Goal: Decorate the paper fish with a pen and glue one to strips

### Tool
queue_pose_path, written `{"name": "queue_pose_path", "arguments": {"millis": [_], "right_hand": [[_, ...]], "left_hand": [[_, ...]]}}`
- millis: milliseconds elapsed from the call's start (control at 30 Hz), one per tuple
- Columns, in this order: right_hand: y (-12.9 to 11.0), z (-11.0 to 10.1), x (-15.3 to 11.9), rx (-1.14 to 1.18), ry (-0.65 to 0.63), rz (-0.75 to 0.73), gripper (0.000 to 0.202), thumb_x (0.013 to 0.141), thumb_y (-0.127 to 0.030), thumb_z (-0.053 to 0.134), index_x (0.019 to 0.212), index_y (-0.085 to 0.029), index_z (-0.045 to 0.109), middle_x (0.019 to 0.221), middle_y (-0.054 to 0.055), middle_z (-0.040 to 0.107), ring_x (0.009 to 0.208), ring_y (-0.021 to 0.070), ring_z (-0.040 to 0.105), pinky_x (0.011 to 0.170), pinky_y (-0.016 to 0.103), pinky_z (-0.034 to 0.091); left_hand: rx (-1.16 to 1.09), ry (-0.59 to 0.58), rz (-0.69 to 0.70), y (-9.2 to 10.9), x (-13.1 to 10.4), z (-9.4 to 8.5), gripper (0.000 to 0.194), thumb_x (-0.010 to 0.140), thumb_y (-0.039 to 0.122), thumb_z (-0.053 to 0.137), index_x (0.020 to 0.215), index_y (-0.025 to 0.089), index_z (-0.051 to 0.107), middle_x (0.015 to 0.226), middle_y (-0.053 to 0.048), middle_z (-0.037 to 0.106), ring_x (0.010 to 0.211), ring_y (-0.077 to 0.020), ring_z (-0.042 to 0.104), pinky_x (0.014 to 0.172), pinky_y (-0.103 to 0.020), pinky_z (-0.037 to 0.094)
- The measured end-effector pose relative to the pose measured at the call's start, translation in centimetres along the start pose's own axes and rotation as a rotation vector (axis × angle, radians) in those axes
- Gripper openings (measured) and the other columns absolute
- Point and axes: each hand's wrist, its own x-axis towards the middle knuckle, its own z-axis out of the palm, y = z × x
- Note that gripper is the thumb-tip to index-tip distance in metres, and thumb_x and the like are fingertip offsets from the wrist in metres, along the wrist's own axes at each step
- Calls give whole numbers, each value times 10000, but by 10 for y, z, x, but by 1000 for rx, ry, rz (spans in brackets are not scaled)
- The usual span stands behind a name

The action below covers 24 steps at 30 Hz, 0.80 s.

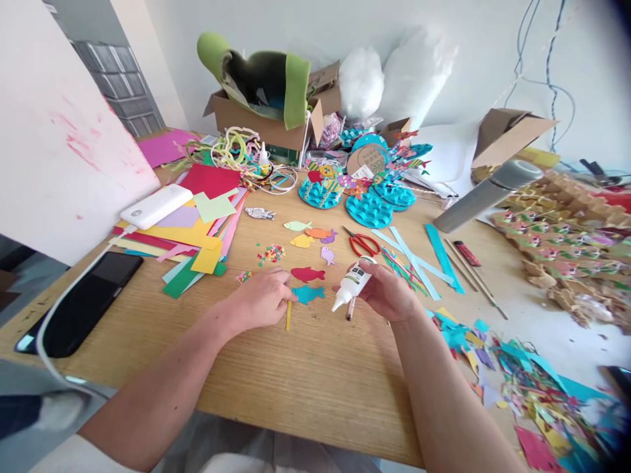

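My right hand [389, 292] is wrapped round a white glue bottle [355, 279], its nozzle tilted down to the left above the table. My left hand [263, 295] rests low over the table with its fingers bent together. Its fingertips are at the left edge of a blue paper fish [309, 294] and the top of a narrow yellow paper strip [288, 316]. Whether they pinch anything is hidden. Just beyond lies a red paper fish [308, 274]. A pen [350, 310] lies partly under the bottle.
Farther back are smaller paper fish [302, 241], paper bits [272, 253] and red-handled scissors [363, 244]. Coloured paper [197, 230], a power bank [156, 205] and a phone [89, 302] lie left. On the right are blue strips [444, 259], a grey flask [486, 197] and paper scraps [522, 374].
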Motion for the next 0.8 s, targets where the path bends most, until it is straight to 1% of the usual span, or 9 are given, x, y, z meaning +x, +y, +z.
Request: {"name": "queue_pose_path", "arguments": {"millis": [100, 200, 267, 333, 433, 533, 633, 733, 800], "right_hand": [[-5, -5, 1, 36, 69, 3, 226, 619, -353, 812, 688, -206, 655, 674, 14, 689, 651, 195, 667, 634, 335, 578], [-9, -9, 1, 44, 119, -7, 210, 625, -324, 808, 718, -212, 657, 658, 7, 692, 632, 198, 674, 633, 349, 594], [-10, -10, 2, 62, 138, -33, 208, 635, -321, 801, 726, -209, 652, 653, 2, 692, 622, 191, 677, 607, 325, 596], [-9, -7, 2, 106, 136, -103, 219, 644, -337, 799, 728, -211, 641, 655, -3, 693, 603, 178, 675, 539, 278, 577], [-3, 5, 2, 161, 83, -225, 270, 657, -408, 803, 734, -221, 624, 663, -3, 704, 538, 155, 651, 456, 234, 531], [9, 18, 2, 154, 17, -252, 323, 676, -489, 789, 746, -219, 626, 717, 16, 727, 531, 147, 642, 510, 257, 554], [21, 26, 4, 91, -19, -262, 300, 714, -476, 771, 784, -213, 646, 778, 33, 730, 598, 162, 654, 609, 306, 573], [29, 30, 5, 32, 0, -327, 288, 694, -411, 804, 819, -208, 643, 828, 33, 715, 715, 177, 664, 655, 302, 554], [33, 33, 3, -49, 47, -402, 295, 702, -405, 803, 821, -204, 623, 811, 23, 695, 716, 167, 648, 656, 291, 536]], "left_hand": [[-15, 1, 4, 0, 0, 0, 381, 781, 8, 512, 970, 219, 767, 827, -49, 610, 838, -187, 604, 765, -293, 479], [-18, 7, 7, 0, 0, 1, 383, 777, 4, 507, 957, 218, 770, 820, -49, 609, 832, -189, 603, 773, -299, 481], [-16, 10, 13, -1, 0, 1, 387, 774, 2, 507, 961, 217, 770, 815, -48, 607, 831, -190, 603, 779, -301, 480], [-17, 14, 18, -1, 0, 2, 391, 770, 4, 511, 975, 217, 767, 817, -48, 608, 839, -192, 604, 781, -300, 482], [-21, 25, 29, -2, 0, 3, 398, 767, 8, 511, 1004, 211, 759, 840, -54, 619, 861, -199, 606, 780, -304, 488], [-13, 53, 37, -3, 0, 3, 395, 769, 5, 504, 1008, 197, 753, 873, -59, 632, 895, -199, 609, 796, -303, 492], [-1, 87, 20, -3, 0, 2, 382, 780, -3, 492, 983, 189, 752, 887, -52, 641, 904, -185, 612, 793, -285, 493], [5, 104, 35, -4, 1, 2, 366, 786, -10, 490, 938, 192, 754, 892, -44, 650, 930, -187, 605, 800, -283, 488], [12, 99, 64, -3, 1, 1, 348, 791, -5, 500, 910, 196, 757, 887, -43, 653, 956, -200, 594, 825, -296, 482]]}}
